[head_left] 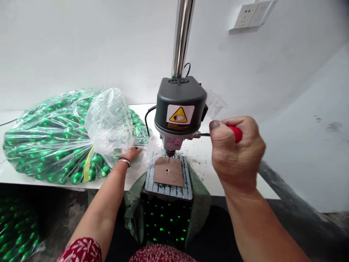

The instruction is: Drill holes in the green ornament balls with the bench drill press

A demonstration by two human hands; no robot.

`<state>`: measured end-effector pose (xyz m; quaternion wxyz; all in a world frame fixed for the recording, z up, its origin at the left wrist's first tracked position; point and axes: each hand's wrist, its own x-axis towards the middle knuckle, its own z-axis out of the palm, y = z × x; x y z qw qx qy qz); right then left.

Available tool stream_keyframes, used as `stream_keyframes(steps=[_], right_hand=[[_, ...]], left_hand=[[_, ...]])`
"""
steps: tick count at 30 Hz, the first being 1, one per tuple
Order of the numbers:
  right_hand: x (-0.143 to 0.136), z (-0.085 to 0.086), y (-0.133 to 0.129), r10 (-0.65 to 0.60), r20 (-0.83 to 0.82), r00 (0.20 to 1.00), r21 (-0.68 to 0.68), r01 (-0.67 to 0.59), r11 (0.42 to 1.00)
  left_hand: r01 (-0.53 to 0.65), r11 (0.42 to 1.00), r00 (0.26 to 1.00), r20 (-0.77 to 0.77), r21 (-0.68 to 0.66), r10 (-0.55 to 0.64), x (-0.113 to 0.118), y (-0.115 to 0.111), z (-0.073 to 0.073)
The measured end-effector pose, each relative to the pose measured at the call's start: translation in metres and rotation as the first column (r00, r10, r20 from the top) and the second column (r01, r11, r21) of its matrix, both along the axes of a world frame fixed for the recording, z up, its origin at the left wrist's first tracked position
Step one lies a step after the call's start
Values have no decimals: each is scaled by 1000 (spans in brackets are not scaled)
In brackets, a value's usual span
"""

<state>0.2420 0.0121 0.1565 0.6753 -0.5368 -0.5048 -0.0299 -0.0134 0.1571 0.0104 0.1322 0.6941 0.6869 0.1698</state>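
My right hand (pixel 236 151) is closed around the red-knobbed feed handle (pixel 236 134) of a small bench drill press (pixel 180 105). Below the chuck, the thin drill bit (pixel 169 160) points down over a brown square board (pixel 173 178) with a small round hole in it. That board lies on the grey slotted base (pixel 150 185) of the press. My left hand (pixel 133 154) reaches to the right side of a clear plastic bag (pixel 109 116) full of shiny green balls (pixel 61 156). Plastic covers its fingers, so what they touch is hidden.
Dark shavings (pixel 200 163) are scattered over the white table (pixel 207 174). Under the front edge an open green sack (pixel 200 200) holds more green balls. Another bagful of green balls (pixel 19 233) lies at lower left. A socket (pixel 252 15) is on the wall behind.
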Motion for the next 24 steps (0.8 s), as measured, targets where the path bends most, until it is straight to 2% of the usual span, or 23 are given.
stream_keyframes(steps=[3, 7, 9, 13, 15, 16, 17, 18, 20, 21, 22, 23, 24], right_hand=[[0, 0, 0, -12, 6, 1000, 6, 12, 1000], [-2, -2, 1, -19, -7, 1000, 36, 19, 999], [-2, -4, 0, -10, -13, 1000, 45, 10, 999], [-2, -7, 0, 8, -23, 1000, 53, -7, 999], [-1, -8, 1, 4, -22, 1000, 48, -3, 999], [-1, -9, 1, 2, -19, 1000, 47, -1, 999], [-1, -10, 1, 0, -12, 1000, 47, 0, 999], [-2, -10, 1, -2, -4, 1000, 52, 2, 999], [-2, -11, 2, -7, 16, 1000, 65, 6, 998], [-2, -11, 2, -10, 23, 1000, 72, 8, 997], [-2, -11, 2, -14, 27, 1000, 79, 12, 997], [-2, -12, 2, -17, 27, 1000, 83, 15, 996], [-2, -12, 2, -19, 23, 1000, 85, 17, 996]], left_hand=[[-2, 999, 999, -32, -46, 0, 6, -24, -13], [86, 989, 996, -25, 122, -83, 7, -57, -26], [91, 986, 996, 12, 143, -94, 5, -67, -29], [26, 996, 979, 201, 80, -42, -4, -76, -22], [9, 994, 926, 375, 111, -51, -5, -82, -14], [10, 993, 870, 488, 121, -68, -3, -87, -10], [20, 993, 781, 619, 113, -86, -1, -93, -6], [46, 995, 650, 754, 87, -96, 3, -100, -4], [143, 990, 292, 955, 5, -47, 14, -115, -2], [201, 979, 115, 993, -34, 11, 19, -122, -2], [255, 965, -27, 997, -69, 78, 25, -128, -3], [298, 949, -125, 982, -100, 143, 30, -133, -5], [329, 935, -186, 962, -130, 199, 34, -136, -7]])
